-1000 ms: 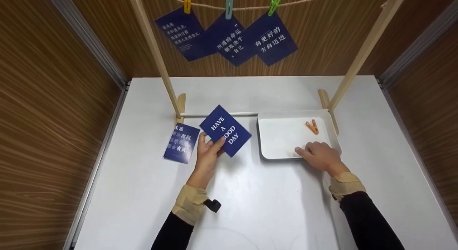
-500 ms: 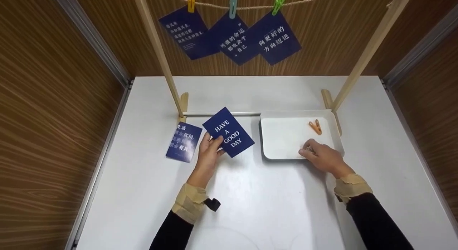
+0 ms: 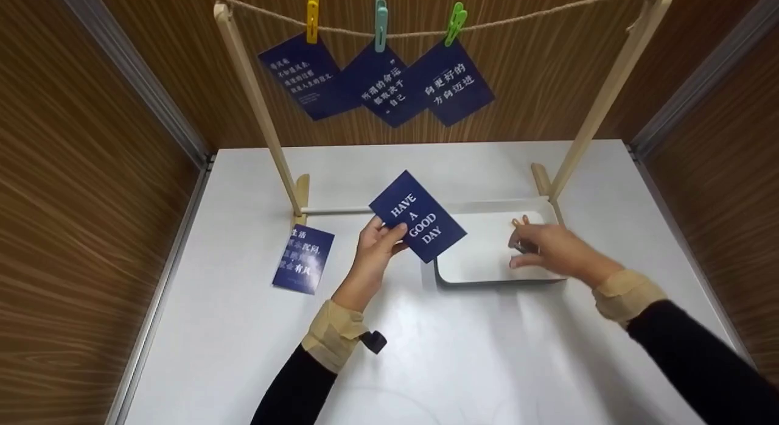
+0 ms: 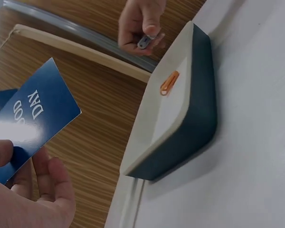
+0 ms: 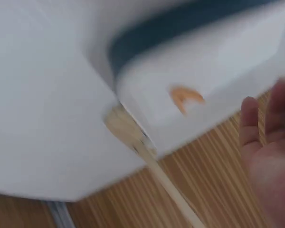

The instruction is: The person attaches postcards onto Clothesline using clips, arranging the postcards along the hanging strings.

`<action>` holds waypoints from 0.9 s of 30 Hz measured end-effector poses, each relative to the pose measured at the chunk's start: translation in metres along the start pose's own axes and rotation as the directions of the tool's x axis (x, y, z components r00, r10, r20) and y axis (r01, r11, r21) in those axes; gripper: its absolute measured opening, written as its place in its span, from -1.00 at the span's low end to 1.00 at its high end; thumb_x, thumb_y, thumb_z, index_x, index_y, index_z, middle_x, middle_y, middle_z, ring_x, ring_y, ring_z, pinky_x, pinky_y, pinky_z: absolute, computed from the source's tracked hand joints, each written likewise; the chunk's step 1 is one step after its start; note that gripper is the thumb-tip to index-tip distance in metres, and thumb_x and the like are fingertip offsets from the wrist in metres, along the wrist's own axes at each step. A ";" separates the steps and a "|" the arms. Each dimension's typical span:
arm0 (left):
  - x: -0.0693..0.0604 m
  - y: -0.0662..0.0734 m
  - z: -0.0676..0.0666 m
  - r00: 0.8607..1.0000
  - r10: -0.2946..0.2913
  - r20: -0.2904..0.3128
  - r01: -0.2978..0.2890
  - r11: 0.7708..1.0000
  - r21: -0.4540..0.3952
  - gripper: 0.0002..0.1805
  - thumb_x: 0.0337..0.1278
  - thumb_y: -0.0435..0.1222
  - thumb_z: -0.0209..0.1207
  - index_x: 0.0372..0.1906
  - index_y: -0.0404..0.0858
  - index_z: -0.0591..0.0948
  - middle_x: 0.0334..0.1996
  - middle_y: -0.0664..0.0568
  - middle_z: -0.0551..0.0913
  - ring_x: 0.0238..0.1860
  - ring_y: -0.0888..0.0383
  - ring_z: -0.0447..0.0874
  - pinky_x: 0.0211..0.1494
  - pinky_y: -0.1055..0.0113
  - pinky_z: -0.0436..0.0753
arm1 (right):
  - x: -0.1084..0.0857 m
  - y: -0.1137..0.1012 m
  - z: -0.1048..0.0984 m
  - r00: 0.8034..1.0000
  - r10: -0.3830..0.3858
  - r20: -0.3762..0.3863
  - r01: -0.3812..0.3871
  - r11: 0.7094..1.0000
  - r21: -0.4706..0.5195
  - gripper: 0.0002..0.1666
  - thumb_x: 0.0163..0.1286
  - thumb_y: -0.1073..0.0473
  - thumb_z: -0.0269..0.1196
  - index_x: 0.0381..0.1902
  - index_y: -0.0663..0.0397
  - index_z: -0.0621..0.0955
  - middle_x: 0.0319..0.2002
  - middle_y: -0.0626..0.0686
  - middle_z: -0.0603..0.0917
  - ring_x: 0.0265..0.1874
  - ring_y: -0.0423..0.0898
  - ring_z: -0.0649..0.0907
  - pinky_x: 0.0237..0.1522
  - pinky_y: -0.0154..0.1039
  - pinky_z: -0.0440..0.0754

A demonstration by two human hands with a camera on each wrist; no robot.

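Note:
Between thumb and fingers, my left hand [image 3: 374,251] holds a dark blue card [image 3: 419,217] printed "HAVE A GOOD DAY", tilted, its right corner overlapping the tray in the head view. My right hand [image 3: 557,248] pinches a grey clothespin [image 4: 144,42] above the white tray [image 3: 475,251]. Inside that tray lies an orange clothespin [image 4: 169,83], mostly covered by the right hand in the head view. Another blue card [image 3: 303,259] lies at left, by the foot of the wooden frame. The right wrist view is blurred and barely catches the grey clothespin.
A rope [image 3: 535,16] spans two wooden posts [image 3: 255,102] at the back. Three blue cards hang there, overlapping, under a yellow clothespin [image 3: 312,17], a light blue clothespin [image 3: 381,26] and a green clothespin [image 3: 455,24]. Wood-grain panels [image 3: 91,218] enclose the white table [image 3: 426,352].
The right hand has lifted from the tray's near side with the grey clothespin. The left hand has carried its card rightward, towards the tray. The head view has shifted slightly.

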State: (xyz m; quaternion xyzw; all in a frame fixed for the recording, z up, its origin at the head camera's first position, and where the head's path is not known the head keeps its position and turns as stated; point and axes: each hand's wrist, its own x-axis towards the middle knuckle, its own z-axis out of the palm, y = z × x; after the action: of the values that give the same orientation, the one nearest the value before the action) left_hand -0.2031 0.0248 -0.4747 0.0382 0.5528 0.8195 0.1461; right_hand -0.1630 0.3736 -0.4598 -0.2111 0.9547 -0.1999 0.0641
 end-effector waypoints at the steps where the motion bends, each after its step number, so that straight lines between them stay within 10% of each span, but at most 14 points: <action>1: 0.003 0.003 0.004 1.000 0.003 0.012 -0.003 1.000 0.008 -0.59 0.35 -0.40 0.16 0.25 -0.35 0.46 -0.06 -0.08 0.73 -0.09 0.13 0.72 0.03 0.21 0.68 | 0.005 -0.004 -0.013 0.999 -0.029 -0.021 0.028 0.999 -0.015 -0.54 0.19 -0.14 0.44 -0.14 0.05 0.66 -0.38 -0.10 0.67 -0.41 -0.19 0.61 -0.32 -0.18 0.59; 5: 0.017 0.023 0.026 0.999 0.022 0.046 -0.024 0.998 0.055 -0.59 0.35 -0.41 0.16 0.25 -0.38 0.45 -0.04 -0.18 0.72 -0.10 0.11 0.72 0.06 0.17 0.68 | 0.032 -0.022 -0.079 0.989 -0.083 -0.125 0.092 0.994 0.064 -0.64 0.21 0.03 0.47 -0.10 0.06 0.68 -0.29 -0.07 0.77 -0.34 -0.21 0.72 -0.28 -0.29 0.70; 14: 0.065 0.058 0.083 0.997 0.051 0.059 -0.054 0.998 0.040 -0.64 0.39 -0.38 0.14 0.21 -0.36 0.47 0.03 -0.26 0.68 -0.02 -0.01 0.73 0.07 0.16 0.69 | 0.095 -0.068 -0.219 0.918 0.106 -0.383 0.058 0.917 0.394 -0.67 0.19 0.28 0.45 -0.10 0.29 0.65 -0.20 -0.11 0.74 -0.26 -0.24 0.73 -0.16 -0.52 0.63; 19: 0.084 0.067 0.109 0.997 0.060 0.055 -0.061 0.998 0.009 -0.68 0.40 -0.39 0.13 0.18 -0.32 0.48 0.02 -0.22 0.69 -0.01 -0.01 0.73 0.05 0.20 0.70 | 0.125 -0.076 -0.250 0.842 0.092 -0.532 0.179 0.882 0.436 -0.77 0.25 0.31 0.39 -0.18 0.36 0.66 -0.25 -0.09 0.74 -0.24 -0.19 0.72 -0.06 -0.45 0.63; 27: 0.108 0.080 0.140 0.996 0.084 0.042 -0.085 0.996 0.016 -0.72 0.42 -0.38 0.10 0.15 -0.32 0.48 -0.02 -0.17 0.70 -0.07 0.10 0.72 -0.01 0.26 0.70 | 0.147 -0.075 -0.274 0.836 0.218 -0.504 -0.052 0.945 0.323 -0.57 0.37 -0.10 0.29 0.12 -0.10 0.65 -0.18 -0.27 0.58 -0.11 -0.27 0.52 0.18 -0.33 0.46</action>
State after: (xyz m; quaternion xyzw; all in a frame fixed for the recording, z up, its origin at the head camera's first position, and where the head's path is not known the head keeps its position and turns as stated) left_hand -0.2906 0.1528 -0.3580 0.0800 0.5550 0.8189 0.1224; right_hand -0.3242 0.3448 -0.1852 -0.0665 0.9063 -0.3860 -0.1586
